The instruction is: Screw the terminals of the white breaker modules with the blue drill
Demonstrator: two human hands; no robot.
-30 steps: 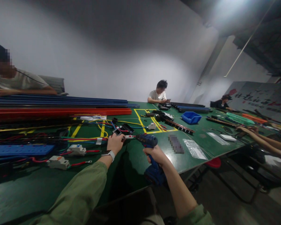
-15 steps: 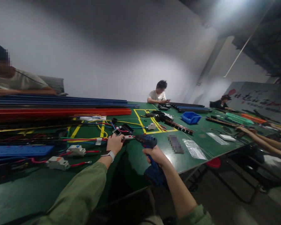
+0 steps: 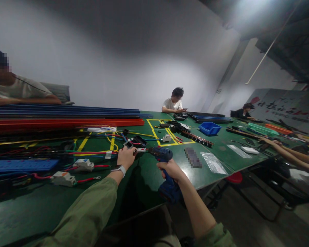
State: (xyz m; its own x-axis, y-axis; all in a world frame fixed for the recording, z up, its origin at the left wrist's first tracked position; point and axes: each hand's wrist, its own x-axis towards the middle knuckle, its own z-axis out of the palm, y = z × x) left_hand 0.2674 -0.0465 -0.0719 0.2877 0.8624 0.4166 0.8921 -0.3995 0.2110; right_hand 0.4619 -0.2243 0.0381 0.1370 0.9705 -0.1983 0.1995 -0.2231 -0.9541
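My right hand (image 3: 171,169) is wrapped round the handle of a blue cordless drill (image 3: 165,154), which points left. The drill's tip meets the right end of a small white circuit breaker (image 3: 141,150) with a red mark. My left hand (image 3: 126,157), wearing a watch, is closed on that breaker; part of it is hidden by the fingers. Just beyond the left hand lies a dark part with a small screen (image 3: 128,144). Coloured wires (image 3: 92,153) run in from the left toward the hand.
Two more white breakers (image 3: 63,179) with red leads lie at left by a blue power strip (image 3: 23,165). Red rails (image 3: 67,124) and blue rails stretch behind. A blue bin (image 3: 209,128), a dark flat pixelated object (image 3: 193,157) and a plastic bag (image 3: 213,163) are right. Several other people sit around.
Almost nothing differs. The drill and both hands keep the same place at the breaker; the view has shifted very slightly.
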